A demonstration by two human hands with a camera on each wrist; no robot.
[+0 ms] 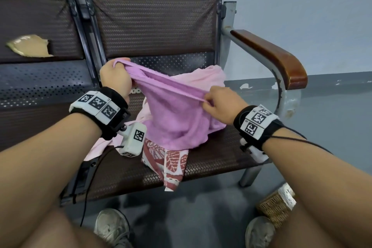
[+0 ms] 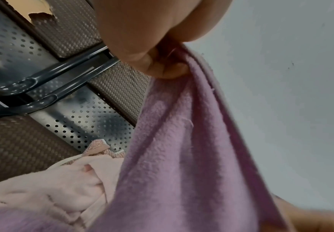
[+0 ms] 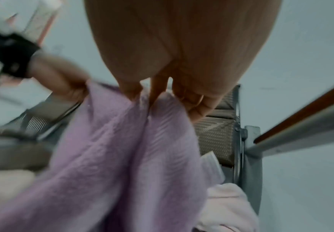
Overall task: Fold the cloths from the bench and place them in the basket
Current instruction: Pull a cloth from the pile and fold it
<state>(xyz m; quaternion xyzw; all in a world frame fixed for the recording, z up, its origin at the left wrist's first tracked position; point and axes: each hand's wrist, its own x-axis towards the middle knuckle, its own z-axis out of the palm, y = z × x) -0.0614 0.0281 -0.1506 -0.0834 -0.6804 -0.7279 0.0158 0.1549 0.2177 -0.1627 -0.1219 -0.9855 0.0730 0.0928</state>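
Both hands: my left hand [image 1: 115,78] and right hand [image 1: 221,101] pinch the towel's [image 1: 175,115] top hem.
Risk: its tail drags the pile [image 1: 203,74] off the bench [image 1: 221,155], I judge.

The head camera looks down from above at the bench [image 1: 201,159], both arms and the floor, from a little way off. The left wrist camera sits under the left hand [image 2: 152,47] and looks up along it, very close. The right wrist camera does the same under the right hand [image 3: 181,55]. All three views share the purple cloth [image 1: 173,110] and the bench back.
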